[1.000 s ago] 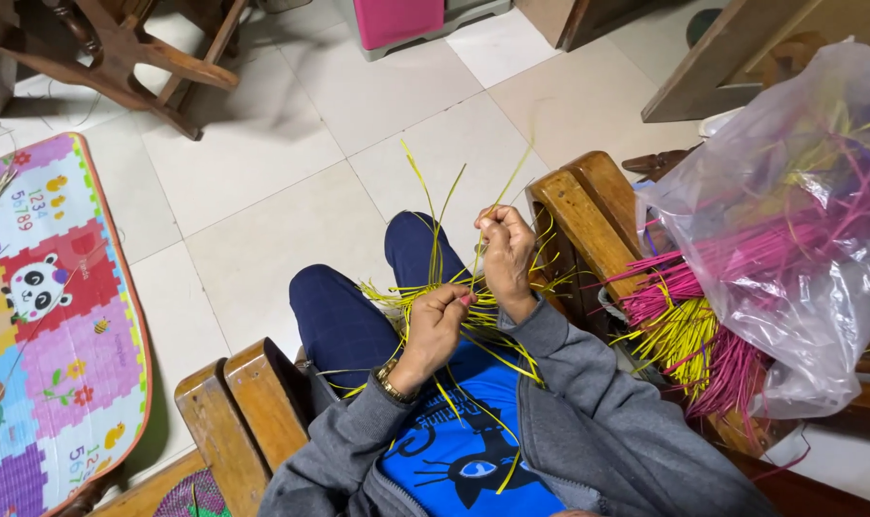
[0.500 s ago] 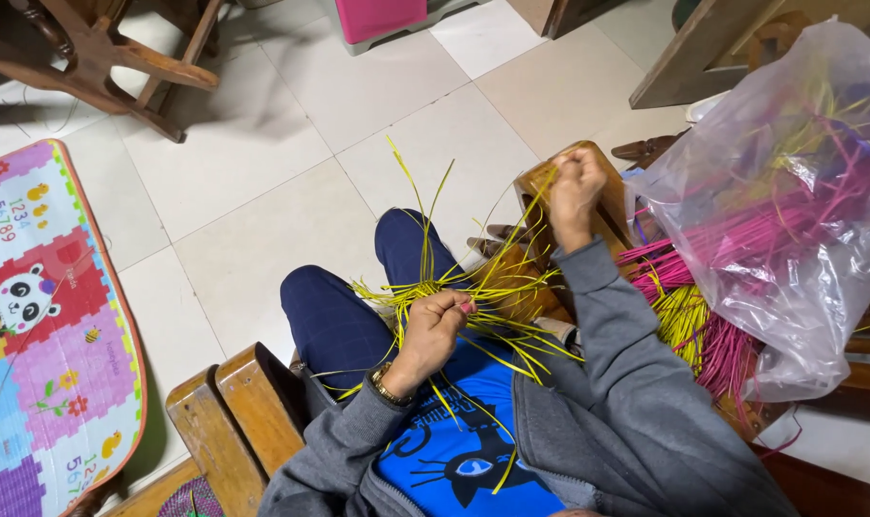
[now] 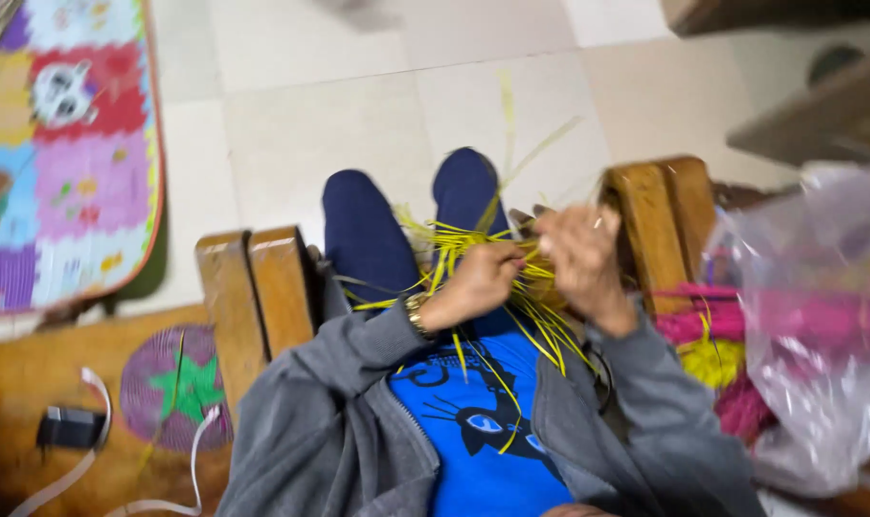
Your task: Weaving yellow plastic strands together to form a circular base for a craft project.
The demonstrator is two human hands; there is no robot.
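Nearest to the camera is the person's own body, in a grey zip jacket [image 3: 329,431] open over a blue shirt [image 3: 478,421] with a dark cat drawing. Just beyond the chest, over the lap, the left hand [image 3: 478,280] is closed in a fist around the middle of a bundle of thin yellow strips [image 3: 468,244]; a wristwatch [image 3: 417,314] sits on this wrist. The strips spread out from the fist in all directions, some hanging down over the shirt, some pointing up toward the floor tiles. Just beside it, the right hand [image 3: 580,257] is raised with the fingers bent together near the strips; the picture is blurred here, so I cannot tell if it pinches a strip or only touches the bundle. Both legs, in dark blue trousers [image 3: 368,230], go forward between two wooden armrests: the left armrest [image 3: 253,297] and the right armrest [image 3: 660,225]. To the right of the right armrest, a clear plastic bag [image 3: 818,316] holds many pink strips [image 3: 789,321] and some yellow ones. On the left, low on a wooden surface, lie a round purple mat with a green star [image 3: 181,388], a small black charger [image 3: 69,428] and a white cable [image 3: 90,460]. Farther away is the pale tiled floor [image 3: 301,124], and on it, at the upper left, a colourful play mat [image 3: 61,144].
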